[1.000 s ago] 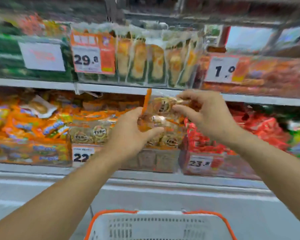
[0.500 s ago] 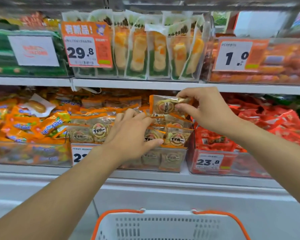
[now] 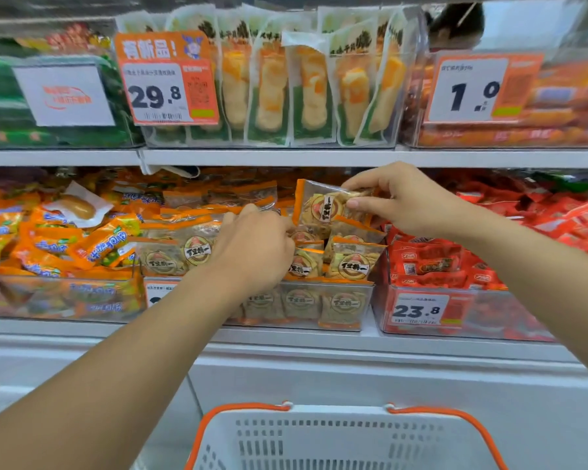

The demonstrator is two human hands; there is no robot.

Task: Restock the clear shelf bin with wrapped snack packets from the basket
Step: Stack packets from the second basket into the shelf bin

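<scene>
Clear bin (image 3: pixel 347 310) near full | right hand (image 3: pixel 408 201) pinches packet (image 3: pixel 323 206) | left hand (image 3: pixel 255 245) grip seemingly loose

Upper shelf: orange price tag (image 3: pixel 166 78) reads "有新品!" and "29.8"; tag at right (image 3: pixel 469 88) reads "1.0". Lower shelf: red bin's tag (image 3: pixel 421 309) reads "23.8". White sign (image 3: pixel 65 95), packet logos too blurred to read.

Bright, even shop light falls across two white metal shelves (image 3: pixel 319 157), packed with clear plastic bins. Orange-framed price cards (image 3: pixel 167 79) hang up front, one reading 29.8, another 1.0 (image 3: pixel 469 88). Below runs a plain white base panel (image 3: pixel 370 374).
</scene>
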